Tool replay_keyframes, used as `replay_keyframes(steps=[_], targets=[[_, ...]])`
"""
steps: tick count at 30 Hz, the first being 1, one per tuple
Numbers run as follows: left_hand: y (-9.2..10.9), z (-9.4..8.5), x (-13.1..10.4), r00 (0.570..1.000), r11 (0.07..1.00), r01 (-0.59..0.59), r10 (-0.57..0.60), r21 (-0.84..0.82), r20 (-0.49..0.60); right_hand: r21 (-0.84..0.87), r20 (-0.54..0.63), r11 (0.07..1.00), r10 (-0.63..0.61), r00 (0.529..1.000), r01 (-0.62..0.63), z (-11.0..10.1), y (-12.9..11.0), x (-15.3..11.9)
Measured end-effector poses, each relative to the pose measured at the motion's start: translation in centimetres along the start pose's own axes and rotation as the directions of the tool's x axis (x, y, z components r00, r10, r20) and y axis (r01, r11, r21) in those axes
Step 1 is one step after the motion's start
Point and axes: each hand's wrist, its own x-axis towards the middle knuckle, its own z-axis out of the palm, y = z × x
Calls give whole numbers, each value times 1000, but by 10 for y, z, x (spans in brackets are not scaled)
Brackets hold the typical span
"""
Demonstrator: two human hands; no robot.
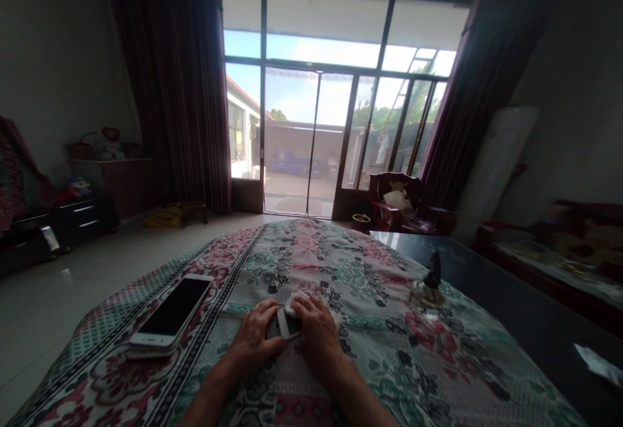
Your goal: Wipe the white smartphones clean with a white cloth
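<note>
My left hand (260,328) is closed on the left side of a small flat object with a pale edge and a dark face (283,324), its thumb along the near edge. My right hand (315,331) presses a crumpled white cloth or tissue (296,298) onto the right part of that object. Most of the object is covered by the fingers, so its kind cannot be made out. It rests on a flowered tablecloth (341,271). Left of my hands lies a white smartphone (172,310) with a black screen, on top of another pale flat item.
A small dark ornament on a clear base (431,287) stands right of my hands. A dark glossy table (487,271) adjoins on the right, with a white packet (598,362) on it. Beyond are a wooden armchair (396,196) and glass doors (309,141).
</note>
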Motion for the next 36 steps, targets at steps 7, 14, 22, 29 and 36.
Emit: replay_keyframes(steps=[7, 14, 22, 29, 36], targets=[[2, 0, 0, 1000, 1000, -9, 9, -10, 0, 44, 18, 988, -149, 989, 148, 0, -15, -10], [1, -3, -2, 999, 1000, -21, 21, 11, 38, 23, 77, 979, -205, 976, 204, -10, -7, -37], [8, -6, -3, 999, 999, -36, 36, 8, 39, 22, 72, 987, -159, 985, 158, -9, -17, 1], [2, 0, -4, 1000, 999, -16, 16, 29, 0, 66, 38, 981, -184, 982, 181, -5, -15, -20], [-1, 8, -4, 1000, 997, -9, 10, 81, -8, 22, 35, 985, -174, 984, 174, -8, -10, -33]])
